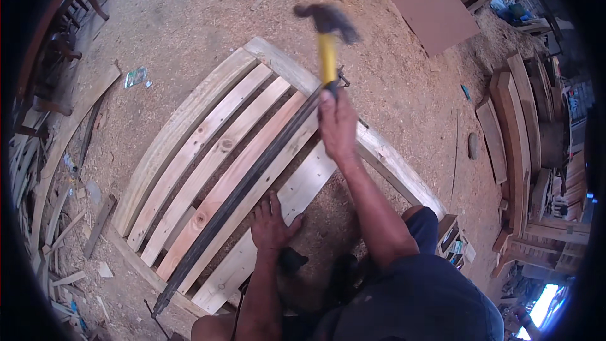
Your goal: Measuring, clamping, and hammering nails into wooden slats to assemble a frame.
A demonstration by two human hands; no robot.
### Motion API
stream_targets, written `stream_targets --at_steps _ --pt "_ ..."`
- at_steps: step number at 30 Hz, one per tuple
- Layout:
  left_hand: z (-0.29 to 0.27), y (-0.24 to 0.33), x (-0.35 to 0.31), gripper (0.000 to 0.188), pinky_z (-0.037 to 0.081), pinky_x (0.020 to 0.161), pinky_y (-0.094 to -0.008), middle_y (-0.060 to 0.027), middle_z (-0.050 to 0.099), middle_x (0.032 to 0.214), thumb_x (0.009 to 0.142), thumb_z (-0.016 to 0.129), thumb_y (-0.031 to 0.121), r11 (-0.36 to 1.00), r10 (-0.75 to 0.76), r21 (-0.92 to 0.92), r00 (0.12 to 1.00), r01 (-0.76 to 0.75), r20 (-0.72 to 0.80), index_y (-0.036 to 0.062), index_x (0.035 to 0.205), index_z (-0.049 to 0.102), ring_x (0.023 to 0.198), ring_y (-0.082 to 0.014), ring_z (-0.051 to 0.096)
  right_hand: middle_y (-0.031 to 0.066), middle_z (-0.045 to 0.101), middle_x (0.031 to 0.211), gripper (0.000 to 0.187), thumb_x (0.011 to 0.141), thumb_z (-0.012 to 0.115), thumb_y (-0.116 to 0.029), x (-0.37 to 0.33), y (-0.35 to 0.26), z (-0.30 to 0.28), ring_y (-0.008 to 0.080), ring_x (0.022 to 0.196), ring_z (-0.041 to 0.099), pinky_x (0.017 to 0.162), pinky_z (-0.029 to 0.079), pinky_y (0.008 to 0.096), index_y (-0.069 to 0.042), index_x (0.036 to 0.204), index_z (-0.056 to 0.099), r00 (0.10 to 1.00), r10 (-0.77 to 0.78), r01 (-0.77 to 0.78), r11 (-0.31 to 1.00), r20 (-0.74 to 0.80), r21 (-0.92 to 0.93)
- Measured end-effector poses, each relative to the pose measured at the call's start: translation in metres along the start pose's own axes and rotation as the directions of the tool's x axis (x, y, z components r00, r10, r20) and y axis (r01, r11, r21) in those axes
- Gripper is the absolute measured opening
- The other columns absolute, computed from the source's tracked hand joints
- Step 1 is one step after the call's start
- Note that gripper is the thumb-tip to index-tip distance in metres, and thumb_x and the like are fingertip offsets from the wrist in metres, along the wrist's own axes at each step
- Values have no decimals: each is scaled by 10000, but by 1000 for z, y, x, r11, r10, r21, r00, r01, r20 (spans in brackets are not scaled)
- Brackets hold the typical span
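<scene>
Dark cloth shirt (410, 303) nearest; right hand (338, 123) clenched round yellow-and-black-handled hammer (327, 57), head away from body, near far rail (287, 68) of pale slatted wooden frame (225, 146); frame mostly leftward, slats lower-left to upper-right; left hand (270, 226), fingers spread, on pale wide slat (312, 180).

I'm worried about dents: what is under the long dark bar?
Left of the dark bar, a pinkish slat shows; right of it, a pale slat. Whatever lies directly beneath is covered.
</scene>
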State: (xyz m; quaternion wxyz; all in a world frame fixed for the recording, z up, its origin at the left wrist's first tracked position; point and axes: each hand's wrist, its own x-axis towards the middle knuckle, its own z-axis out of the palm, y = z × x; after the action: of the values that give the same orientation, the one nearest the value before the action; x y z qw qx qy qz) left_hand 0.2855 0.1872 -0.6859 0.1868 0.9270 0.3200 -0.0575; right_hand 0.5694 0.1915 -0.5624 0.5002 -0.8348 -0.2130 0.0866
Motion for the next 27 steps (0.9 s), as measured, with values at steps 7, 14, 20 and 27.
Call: stream_targets --at_steps 7,14,20,27 --pt "0 6 -25 1113 435 1074 -545 -224 576 1400 846 649 769 998 64 -2 997 -64 -52 18 1616 364 1209 -380 577 313 675 812 434 1111 490 -403 -13 93 -6 546 763 657 664 517 588 22 1126 577 998 37 -17 951 60 -308" --pt "4 -88 -80 1031 421 1145 -521 -291 495 1542 905 648 710 956 138 -276 982 -98 130 -12 1589 376 1395 -448 508 227 737 1156 448 1119 459 -373 -91 105 30 402 1115 687 976 517 481 6 1238 667 994 -1 7 999 109 -51" --pt "-239 -129 -182 706 488 1069 -517 -270 703 1284 978 597 618 907 -35 -346 863 239 504 -11 1280 705 1218 -404 668 161 683 869 408 1034 627 -323 -176 138 -85 290 756 640 744 518 454 58 1174 670 957 -96 0 944 -274 -331" --pt "-333 -300 -546 515 479 1060 -365 -108 669 1376 1056 619 385 491 -828 -574 556 655 -74 89 1478 598 1238 -226 625 310 726 1055 500 953 681 -365 -223 131 -86 509 987 689 898 509 573 96 1146 665 975 87 -168 892 -205 -420"
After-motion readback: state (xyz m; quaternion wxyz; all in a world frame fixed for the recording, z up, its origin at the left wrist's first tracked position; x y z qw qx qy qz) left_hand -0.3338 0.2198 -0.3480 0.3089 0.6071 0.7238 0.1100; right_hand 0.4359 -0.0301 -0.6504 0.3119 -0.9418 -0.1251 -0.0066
